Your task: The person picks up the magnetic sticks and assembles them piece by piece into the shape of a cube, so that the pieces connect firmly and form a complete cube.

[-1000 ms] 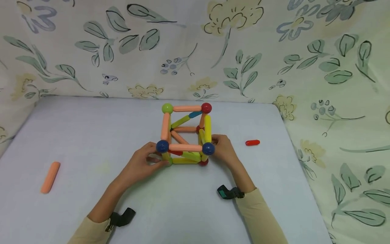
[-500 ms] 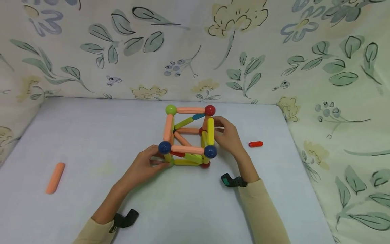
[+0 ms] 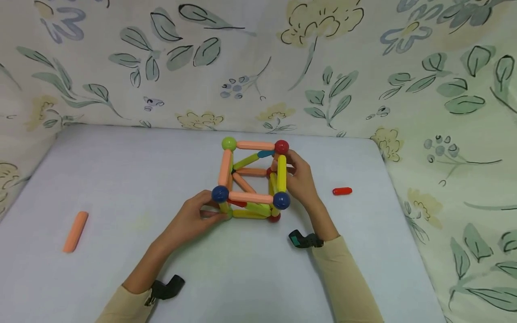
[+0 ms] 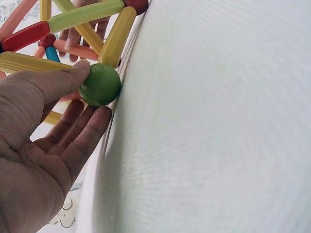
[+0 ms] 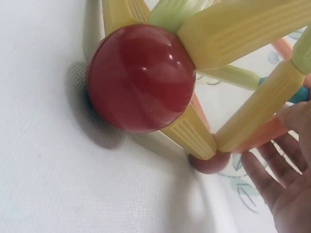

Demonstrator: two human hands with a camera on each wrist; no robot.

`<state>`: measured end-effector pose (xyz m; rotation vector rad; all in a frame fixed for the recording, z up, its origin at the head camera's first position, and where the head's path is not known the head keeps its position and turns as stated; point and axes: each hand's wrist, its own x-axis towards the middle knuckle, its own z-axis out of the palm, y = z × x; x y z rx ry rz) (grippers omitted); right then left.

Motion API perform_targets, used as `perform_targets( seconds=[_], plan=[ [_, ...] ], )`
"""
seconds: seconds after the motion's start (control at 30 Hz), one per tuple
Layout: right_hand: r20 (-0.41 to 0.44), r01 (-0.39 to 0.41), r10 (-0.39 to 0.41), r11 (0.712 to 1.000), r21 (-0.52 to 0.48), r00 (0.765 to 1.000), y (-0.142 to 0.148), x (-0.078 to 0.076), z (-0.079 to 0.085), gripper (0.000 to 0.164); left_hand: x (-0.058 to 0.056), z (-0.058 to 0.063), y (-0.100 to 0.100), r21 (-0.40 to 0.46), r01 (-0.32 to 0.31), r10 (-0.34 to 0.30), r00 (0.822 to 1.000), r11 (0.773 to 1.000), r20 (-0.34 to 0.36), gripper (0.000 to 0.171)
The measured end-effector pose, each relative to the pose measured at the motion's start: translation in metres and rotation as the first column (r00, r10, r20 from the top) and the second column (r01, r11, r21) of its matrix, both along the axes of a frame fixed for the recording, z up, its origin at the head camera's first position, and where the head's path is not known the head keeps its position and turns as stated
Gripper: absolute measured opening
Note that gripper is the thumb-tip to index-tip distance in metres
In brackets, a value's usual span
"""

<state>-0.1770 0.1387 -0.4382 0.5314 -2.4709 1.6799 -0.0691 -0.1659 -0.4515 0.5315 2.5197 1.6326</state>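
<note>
A cube-shaped frame of magnetic sticks and balls (image 3: 251, 197) stands on the table, its sides braced by diagonal sticks. My left hand (image 3: 190, 220) pinches the green ball (image 4: 100, 85) at its lower front left corner, thumb above and fingers below in the left wrist view. At the back right, my right hand (image 3: 300, 180) holds the upright orange stick (image 5: 260, 134) between thumb and fingers, above a lower red ball (image 5: 210, 161). A larger-looking red ball (image 5: 142, 77) at the lower front right corner fills much of the right wrist view. The yellow stick (image 3: 281, 172) along the top partly covers the right fingertips.
A loose orange stick (image 3: 75, 232) lies on the white table (image 3: 133, 179) at the left. To the right of the frame is a short red stick (image 3: 342, 191). Flower-patterned cloth (image 3: 258, 67) hangs behind the table and along its right side.
My right hand has moved from the frame's front right corner back along its right side to the rear upright. My left hand keeps its place at the green ball.
</note>
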Motion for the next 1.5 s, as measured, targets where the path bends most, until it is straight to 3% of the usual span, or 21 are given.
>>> perform_targets(
  seconds=[0.33,0.5,0.87,1.13,1.3,1.5],
  plan=[
    [0.032,-0.001,0.002,1.0,-0.018,0.999,-0.002,0.005,0.003,0.037,0.001,0.003,0.0,0.009,-0.018,0.017,0.999,1.0,0.041,0.038],
    [0.099,0.027,-0.029,0.999,0.022,0.995,0.001,0.011,0.004,0.044,0.002,0.004,0.001,0.013,-0.019,0.018,0.999,1.0,0.05,0.038],
    [0.255,0.041,-0.086,0.983,0.178,0.963,0.014,0.032,-0.001,0.045,0.003,0.004,0.002,0.01,-0.02,0.019,0.999,1.0,0.041,0.037],
    [0.39,-0.072,-0.026,0.969,0.235,0.92,0.016,0.048,-0.001,0.055,0.003,0.003,0.002,-0.002,-0.024,0.024,0.999,1.0,0.031,0.037],
    [0.412,-0.092,-0.019,0.965,0.247,0.911,0.01,0.05,-0.003,0.054,0.003,0.004,0.002,-0.021,-0.03,0.03,0.999,0.999,0.042,0.036],
    [0.427,-0.046,-0.07,0.966,0.255,0.902,0.006,0.048,-0.006,0.054,0.003,0.006,0.003,-0.001,-0.015,0.015,0.999,1.0,0.049,0.039]
  ],
)
